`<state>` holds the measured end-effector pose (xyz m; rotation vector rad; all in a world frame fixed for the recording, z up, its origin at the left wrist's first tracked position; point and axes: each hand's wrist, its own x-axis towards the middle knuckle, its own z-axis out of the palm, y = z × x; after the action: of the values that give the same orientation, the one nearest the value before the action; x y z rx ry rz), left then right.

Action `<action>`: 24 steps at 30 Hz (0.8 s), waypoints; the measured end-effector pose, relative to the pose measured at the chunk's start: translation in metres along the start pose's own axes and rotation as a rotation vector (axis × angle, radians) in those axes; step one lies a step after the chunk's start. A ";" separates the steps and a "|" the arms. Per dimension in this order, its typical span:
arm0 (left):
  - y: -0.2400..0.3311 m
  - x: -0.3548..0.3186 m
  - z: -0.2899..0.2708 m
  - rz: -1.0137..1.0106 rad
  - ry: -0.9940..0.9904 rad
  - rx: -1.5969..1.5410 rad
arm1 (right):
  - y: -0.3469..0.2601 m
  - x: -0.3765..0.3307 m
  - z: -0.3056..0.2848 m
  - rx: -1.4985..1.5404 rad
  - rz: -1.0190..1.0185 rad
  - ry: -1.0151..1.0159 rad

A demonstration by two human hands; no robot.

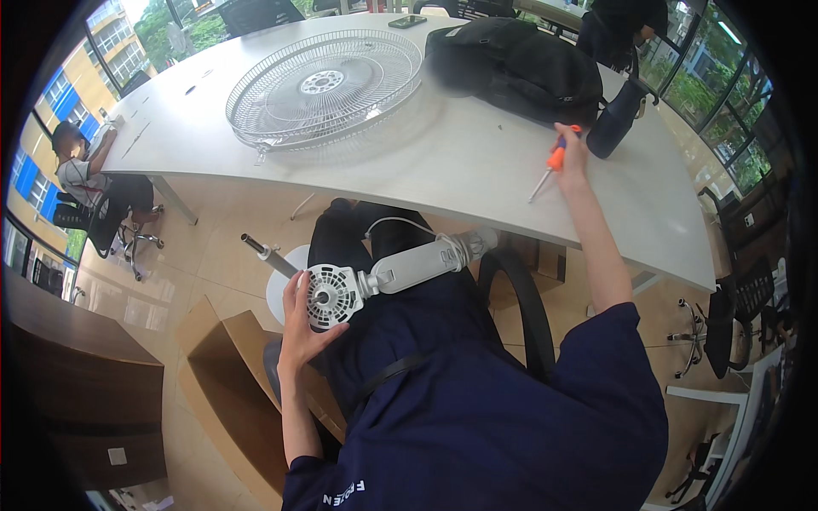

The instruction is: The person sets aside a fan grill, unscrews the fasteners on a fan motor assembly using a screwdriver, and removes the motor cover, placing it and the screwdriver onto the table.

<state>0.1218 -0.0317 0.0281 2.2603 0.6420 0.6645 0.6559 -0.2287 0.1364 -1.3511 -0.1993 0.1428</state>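
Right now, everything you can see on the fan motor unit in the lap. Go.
The fan motor unit is white, plastic by its look, with no blade or grille fitted. Its round vented face with a central hub points toward the person's left, and the long neck runs right to a coiled white cord. It lies roughly level over the lap, below the table edge. The left hand cups the round face from below. The right hand is away from it, holding an orange-handled screwdriver over the table.

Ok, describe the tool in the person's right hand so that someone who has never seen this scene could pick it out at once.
Start at the big white table and go to its right side, near the black bag. There the right hand grips a screwdriver, its tip touching the tabletop. Its orange handle and thin metal shaft set it apart from the white fan grille and the dark bag.
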 end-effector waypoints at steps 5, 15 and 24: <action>0.000 0.000 -0.004 0.022 0.004 0.065 | 0.008 -0.010 0.039 0.043 0.058 0.007; -0.001 0.000 -0.001 0.006 -0.007 0.012 | 0.024 0.012 0.095 0.243 0.097 -0.023; -0.001 -0.003 -0.002 -0.004 0.024 0.011 | -0.007 -0.012 0.073 0.566 -0.199 -0.123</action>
<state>0.1183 -0.0316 0.0283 2.2639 0.6625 0.6883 0.6281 -0.1631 0.1570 -0.7549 -0.3655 0.1042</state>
